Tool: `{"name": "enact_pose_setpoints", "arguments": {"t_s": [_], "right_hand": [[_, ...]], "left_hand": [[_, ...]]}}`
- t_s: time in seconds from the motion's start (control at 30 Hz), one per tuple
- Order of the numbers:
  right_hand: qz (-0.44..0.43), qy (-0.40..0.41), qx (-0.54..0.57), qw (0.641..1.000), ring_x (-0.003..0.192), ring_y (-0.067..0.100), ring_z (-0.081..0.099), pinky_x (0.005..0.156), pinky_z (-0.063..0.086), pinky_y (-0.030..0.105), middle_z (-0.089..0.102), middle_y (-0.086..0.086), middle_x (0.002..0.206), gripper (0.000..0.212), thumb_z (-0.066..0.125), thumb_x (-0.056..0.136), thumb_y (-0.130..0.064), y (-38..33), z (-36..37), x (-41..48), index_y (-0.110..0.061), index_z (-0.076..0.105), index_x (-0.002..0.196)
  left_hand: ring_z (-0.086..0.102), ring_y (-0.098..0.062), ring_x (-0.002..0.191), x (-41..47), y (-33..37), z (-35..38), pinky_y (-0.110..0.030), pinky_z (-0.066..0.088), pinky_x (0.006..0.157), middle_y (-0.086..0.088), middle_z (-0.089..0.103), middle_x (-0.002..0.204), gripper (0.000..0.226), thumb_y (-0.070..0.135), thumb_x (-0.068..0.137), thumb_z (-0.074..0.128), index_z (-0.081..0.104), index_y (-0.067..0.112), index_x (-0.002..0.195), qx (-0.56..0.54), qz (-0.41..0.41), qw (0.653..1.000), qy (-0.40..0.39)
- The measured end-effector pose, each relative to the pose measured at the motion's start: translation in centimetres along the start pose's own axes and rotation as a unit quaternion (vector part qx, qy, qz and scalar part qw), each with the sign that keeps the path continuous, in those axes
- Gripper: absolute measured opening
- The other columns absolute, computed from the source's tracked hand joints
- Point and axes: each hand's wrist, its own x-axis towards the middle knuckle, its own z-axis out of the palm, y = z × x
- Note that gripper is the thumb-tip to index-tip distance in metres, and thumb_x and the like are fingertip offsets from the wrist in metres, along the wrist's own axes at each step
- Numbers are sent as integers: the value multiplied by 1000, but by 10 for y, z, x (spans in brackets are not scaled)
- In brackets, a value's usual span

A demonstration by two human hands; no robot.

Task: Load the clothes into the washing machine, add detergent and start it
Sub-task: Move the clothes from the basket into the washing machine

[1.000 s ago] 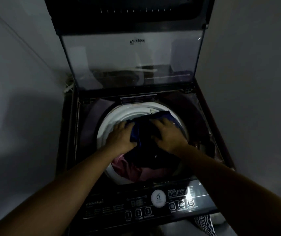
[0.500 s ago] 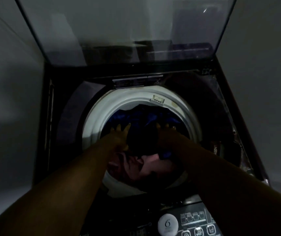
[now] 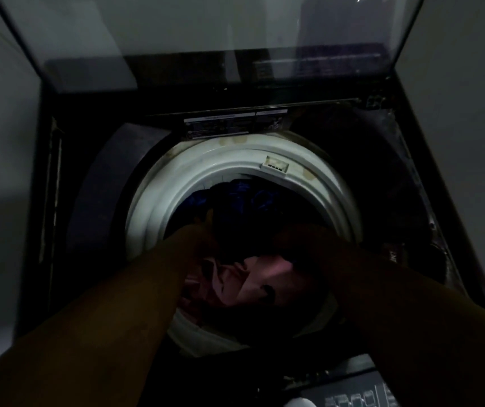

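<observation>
Left hand (image 3: 201,240) and right hand (image 3: 295,245) rest on clothes (image 3: 244,195) in drum (image 3: 229,160); grips cannot be told.

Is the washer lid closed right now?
No, the glass lid stands raised behind the open drum.

I'm looking down into a dim home laundry corner. A top-loading washing machine (image 3: 382,177) fills my view. Its glass lid (image 3: 206,24) stands raised at the far side, and its white drum rim (image 3: 159,207) rings a heap of blue and pink clothes (image 3: 253,277). A corner of the control panel (image 3: 353,396), marked with button icons, shows at the near edge. Plain pale walls (image 3: 0,142) close in tightly on the left and right, as in a narrow household nook.
</observation>
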Motion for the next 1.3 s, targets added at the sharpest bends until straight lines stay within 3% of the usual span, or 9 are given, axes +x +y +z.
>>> {"name": "enact_pose_setpoints", "arguments": {"t_s": [0.1,0.17,0.3,0.4,0.53,0.67,0.8,1.03,1.3], "right_hand": [[9,4,-138,990,137,35,45,112,38,40,45,23,148,60,61,100,-19,-12,-10,-8,-8,37,154],[-12,37,-160,986,149,35,30,122,25,42,30,20,161,64,58,102,-28,-9,-19,-20,-10,31,157],[-151,110,-180,966,145,34,38,117,34,44,34,16,161,70,56,100,-42,-1,-43,-65,-21,26,160],[-217,166,-176,946,140,33,45,113,40,41,43,15,155,74,62,94,-44,0,-61,-101,-21,31,157],[-293,257,-153,908,130,35,53,105,45,37,54,18,143,59,62,95,-30,20,-88,-157,-15,44,149],[-352,356,-116,858,118,36,60,94,50,38,61,19,131,50,59,92,-32,72,-120,-213,-13,56,138],[-319,418,-82,847,113,40,59,93,53,49,60,19,124,48,52,91,-36,167,-145,-255,-14,53,134],[-182,409,-57,893,133,37,47,109,41,45,45,16,150,58,53,99,-28,361,-133,-264,-17,35,153],[-90,368,8,925,133,38,49,106,45,45,46,15,151,64,54,96,-30,513,-50,-223,-22,32,156]], "left_hand": [[10,-38,152,-16,7,-1,-51,14,123,-18,0,166,97,43,96,61,-10,20,159,5,-2,998,55],[10,-39,152,-27,14,-9,-53,15,123,-18,0,166,111,55,88,67,-11,20,159,52,-14,997,46],[18,-39,148,-63,40,-31,-51,23,121,-14,10,165,113,66,78,68,1,27,160,72,45,990,111],[25,-33,148,-96,69,-42,-45,30,119,-11,19,164,100,49,85,70,7,30,160,28,143,969,198],[32,-31,145,-143,116,-48,-44,33,117,-11,26,161,93,35,87,70,14,25,160,-11,195,942,272],[39,-28,140,-181,174,-43,-46,39,113,-7,35,156,93,47,75,58,19,32,158,-32,237,918,317],[35,-22,142,-214,265,-13,-43,35,117,-2,35,156,87,41,76,56,20,39,156,-9,285,894,346],[29,-26,143,-233,425,95,-43,32,118,-4,30,157,73,28,92,60,24,31,155,62,358,883,298],[28,-30,145,-171,497,225,-42,32,117,-8,28,159,78,31,91,63,23,26,157,159,346,903,198]]}}
